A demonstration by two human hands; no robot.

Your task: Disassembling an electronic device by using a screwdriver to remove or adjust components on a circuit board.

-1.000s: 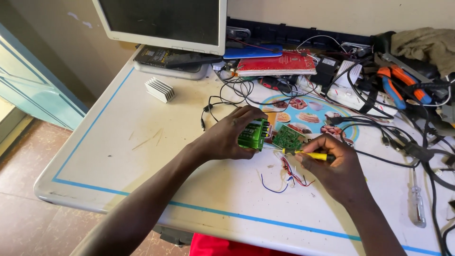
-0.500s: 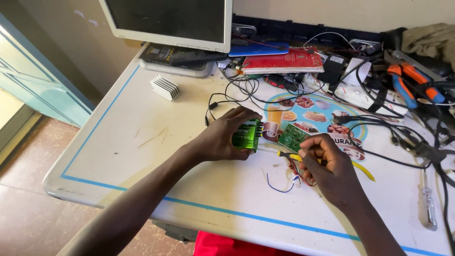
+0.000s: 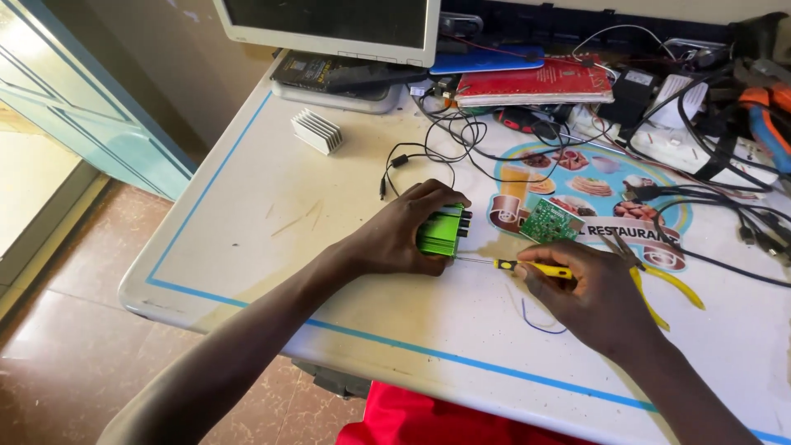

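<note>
Fingers of the left hand (image 3: 404,235) are wrapped over and clamped on a small green box (image 3: 440,231), pinned to the white table (image 3: 247,239) near its centre; most of the box's top is covered by the hand, w/ only its right end and dark front face showing. Fingers of the right hand (image 3: 595,292) are closed together around the yellow handle of a screwdriver (image 3: 527,267), held level, its thin shaft pointed left w/ the tip at the box's lower right edge; exact contact pt is too small to be made out. Just above the right hand, a green circuit board (image 3: 550,221) is seen lying on a round printed food sticker (image 3: 577,185), apart from the box. Yellow-handled pliers (image 3: 659,284) are partly hidden behind the right hand. A loose blue wire (image 3: 540,323) lies near the thumb side. Farther out: a white finned heatsink (image 3: 316,131) at upper left, a tangle of black cables (image 3: 445,144), a red book (image 3: 535,82), a monitor (image 3: 329,21) cut off by the top edge. Items at far right are cropped and hard to identify. Both forearms are cut by the bottom edge; red cloth (image 3: 428,416) shows below the table rim.
</note>
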